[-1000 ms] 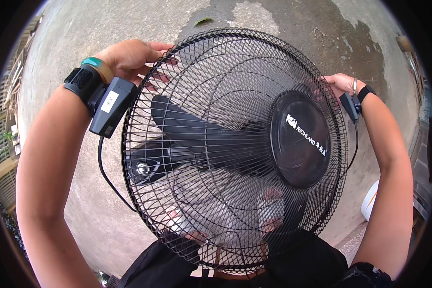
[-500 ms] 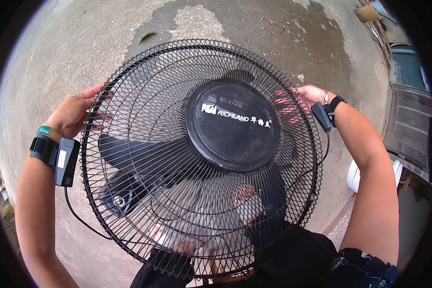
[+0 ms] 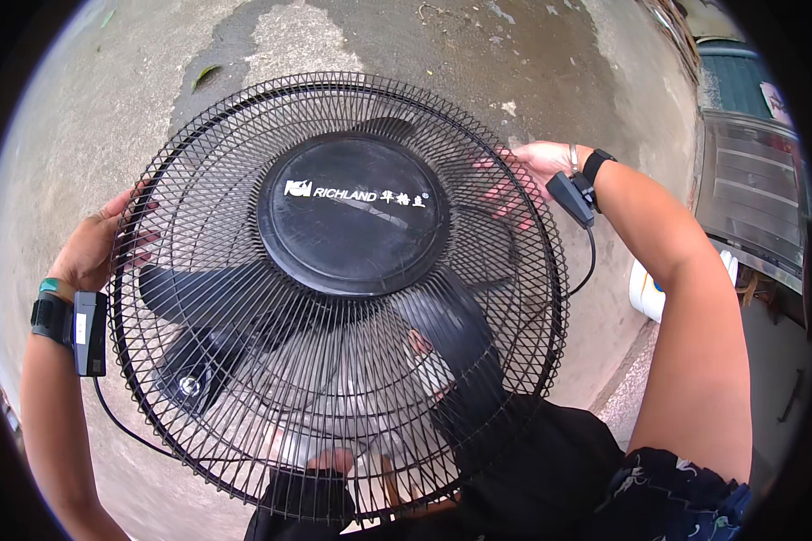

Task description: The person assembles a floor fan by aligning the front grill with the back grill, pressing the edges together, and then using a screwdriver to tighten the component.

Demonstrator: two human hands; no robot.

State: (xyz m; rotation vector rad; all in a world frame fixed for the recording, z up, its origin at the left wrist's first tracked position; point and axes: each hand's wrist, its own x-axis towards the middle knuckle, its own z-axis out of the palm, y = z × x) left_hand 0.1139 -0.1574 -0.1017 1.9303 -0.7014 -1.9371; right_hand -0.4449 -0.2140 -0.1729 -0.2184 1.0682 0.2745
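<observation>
A black electric fan head (image 3: 353, 215) with a round wire guard and a dark hub cover faces me, its dark blades (image 3: 456, 338) showing through the wires. At the guard's left rim, my left hand (image 3: 90, 243) is closed round the edge, with fingers partly behind the wires. My right hand (image 3: 539, 169) holds the upper right rim, its fingers reaching behind the guard. Through the lower left wires I see a black part with a shiny round knob (image 3: 189, 386). The back of the fan is mostly hidden.
Rough concrete ground (image 3: 81, 117) lies around, with a damp patch (image 3: 406, 45) and a green leaf (image 3: 206, 77) beyond the fan. To the right stand a white bucket (image 3: 645, 293) and a grey cabinet-like panel (image 3: 751, 194). My legs in black (image 3: 541, 469) are below the guard.
The fan and both hands now sit farther left in the picture. The ground and leaf have shifted left too, so the view itself has turned. Both hands stay at the guard's rim.
</observation>
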